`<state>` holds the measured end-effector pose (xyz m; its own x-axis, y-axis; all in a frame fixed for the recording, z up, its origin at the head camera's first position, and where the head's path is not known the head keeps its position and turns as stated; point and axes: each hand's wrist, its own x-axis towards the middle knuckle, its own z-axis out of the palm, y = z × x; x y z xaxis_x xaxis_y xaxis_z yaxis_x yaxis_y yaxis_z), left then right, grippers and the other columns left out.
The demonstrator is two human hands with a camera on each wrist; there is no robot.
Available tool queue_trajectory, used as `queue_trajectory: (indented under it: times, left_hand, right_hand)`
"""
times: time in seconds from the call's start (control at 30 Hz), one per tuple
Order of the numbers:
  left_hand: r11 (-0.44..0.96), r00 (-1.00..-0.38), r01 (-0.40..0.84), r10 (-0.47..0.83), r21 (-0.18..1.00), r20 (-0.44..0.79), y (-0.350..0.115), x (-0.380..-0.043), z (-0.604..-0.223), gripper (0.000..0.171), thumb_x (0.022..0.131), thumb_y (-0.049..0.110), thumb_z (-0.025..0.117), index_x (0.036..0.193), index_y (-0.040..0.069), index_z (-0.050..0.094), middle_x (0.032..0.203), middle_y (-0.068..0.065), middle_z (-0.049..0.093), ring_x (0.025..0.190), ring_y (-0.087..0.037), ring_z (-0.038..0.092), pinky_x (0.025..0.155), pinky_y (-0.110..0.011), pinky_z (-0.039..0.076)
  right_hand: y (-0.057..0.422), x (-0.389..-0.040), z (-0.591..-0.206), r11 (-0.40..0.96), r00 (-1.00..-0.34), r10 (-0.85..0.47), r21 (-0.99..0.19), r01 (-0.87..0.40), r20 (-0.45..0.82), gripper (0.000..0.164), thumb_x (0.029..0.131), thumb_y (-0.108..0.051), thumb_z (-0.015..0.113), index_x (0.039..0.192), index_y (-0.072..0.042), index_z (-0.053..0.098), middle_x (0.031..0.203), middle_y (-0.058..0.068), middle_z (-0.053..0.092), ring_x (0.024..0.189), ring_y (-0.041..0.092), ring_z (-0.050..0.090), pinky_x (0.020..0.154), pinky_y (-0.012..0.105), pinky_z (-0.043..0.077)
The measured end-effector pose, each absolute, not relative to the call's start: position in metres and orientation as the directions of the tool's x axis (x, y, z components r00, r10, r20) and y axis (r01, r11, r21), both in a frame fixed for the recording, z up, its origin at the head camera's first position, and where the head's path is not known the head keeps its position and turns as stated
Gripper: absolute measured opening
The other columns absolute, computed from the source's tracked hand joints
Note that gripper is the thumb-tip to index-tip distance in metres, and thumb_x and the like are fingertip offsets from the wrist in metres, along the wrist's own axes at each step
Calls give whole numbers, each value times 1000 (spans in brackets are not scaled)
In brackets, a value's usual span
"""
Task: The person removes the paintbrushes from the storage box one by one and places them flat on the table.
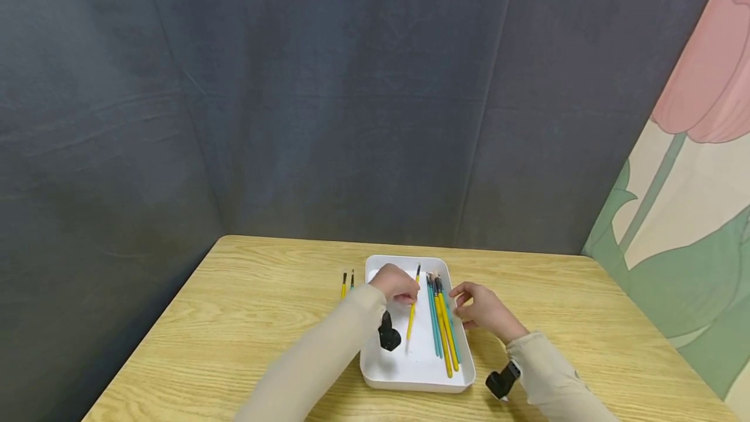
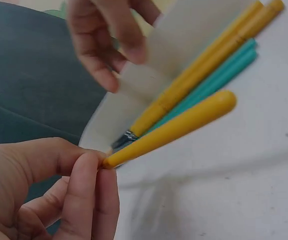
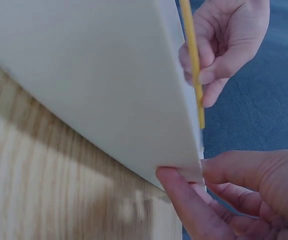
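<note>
My left hand (image 1: 398, 284) is over the white tray (image 1: 417, 385) and pinches a yellow paintbrush (image 1: 411, 323) between thumb and fingertips. In the left wrist view, this brush's rounded handle end (image 2: 218, 106) points away from the fingers, over the tray floor. Inside the tray, along its right side, several yellow brushes (image 1: 444, 337) and teal brushes (image 1: 435, 325) lie side by side, bristles toward the far end. At the tray's right rim is my right hand (image 1: 483, 310); in the right wrist view its thumb and finger grip the wall (image 3: 109, 90) from both sides.
Just left of the tray, a yellow brush (image 1: 344, 286) and another thin brush (image 1: 352, 280) lie on the wooden table (image 1: 263, 318), partly hidden by the left sleeve. A dark curtain (image 1: 351, 116) hangs behind the table, and a wall with a painted flower (image 1: 703, 77) stands at right.
</note>
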<state>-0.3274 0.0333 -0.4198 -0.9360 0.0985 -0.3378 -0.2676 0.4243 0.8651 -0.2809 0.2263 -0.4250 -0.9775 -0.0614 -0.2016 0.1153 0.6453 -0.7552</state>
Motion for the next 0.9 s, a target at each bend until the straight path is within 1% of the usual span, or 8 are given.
queue_trajectory:
  times: [0.07,0.2,0.33,0.47,0.57,0.73,0.8,0.9]
  left_hand:
    - [339,-933,-275,132,900,-335,29,-325,-414,16,75,-11,71,89,-3,74,75,-6,69,50,-8,55,51,-16,52]
    - [236,-930,-267,191,934,-314,17,-322,-405,21,78,-11,69,98,-8,72,84,-13,71,57,-9,59,57,-19,56]
    - [216,-928,-241,234,946,-290,3,-320,-398,21,79,-8,69,100,-6,72,94,-15,72,64,-11,62,61,-20,57]
    - [193,-924,-227,267,954,-274,-11,-320,-392,21,81,-6,68,101,-2,72,103,-16,70,70,-12,63,69,-23,58]
    - [186,-922,-219,281,958,-265,-21,-320,-388,23,83,-3,68,105,-1,71,105,-16,69,72,-12,63,76,-26,59]
    - [167,-925,-189,300,968,-233,-42,-317,-388,26,85,-2,67,111,-3,68,105,-14,68,77,-12,64,82,-28,58]
    - [167,-927,-171,306,971,-216,-50,-316,-390,26,85,-2,66,111,-3,67,101,-11,67,77,-12,65,82,-28,58]
    - [161,-930,-160,305,974,-203,-62,-314,-392,24,87,-1,66,111,-3,67,97,-9,68,76,-12,65,85,-32,57]
  right_hand:
    - [227,-281,-426,643,-977,-60,-757,117,-203,28,87,3,65,114,0,57,96,13,51,82,22,54,65,34,59]
    - [227,-280,-425,644,-977,-61,-756,117,-203,28,87,3,65,114,1,57,96,13,51,83,22,54,65,34,59]
    - [227,-279,-425,644,-976,-60,-755,121,-208,28,87,2,65,114,0,57,97,13,51,84,23,54,66,34,59]
    - [228,-279,-425,641,-976,-46,-756,135,-214,29,87,2,66,114,-1,57,97,13,51,85,23,54,67,34,59]
    - [227,-279,-425,635,-976,-39,-759,142,-215,29,86,3,66,114,-1,57,97,13,51,85,23,54,68,34,59]
    - [226,-278,-425,619,-976,-52,-774,134,-211,28,86,5,64,113,0,56,97,13,51,84,24,54,67,35,59]
    - [226,-278,-425,619,-976,-56,-774,130,-209,28,87,5,64,113,1,56,96,13,50,84,24,54,67,35,59]
    - [226,-278,-425,625,-977,-48,-769,134,-209,28,86,4,65,113,0,57,97,13,51,84,23,54,67,35,59]
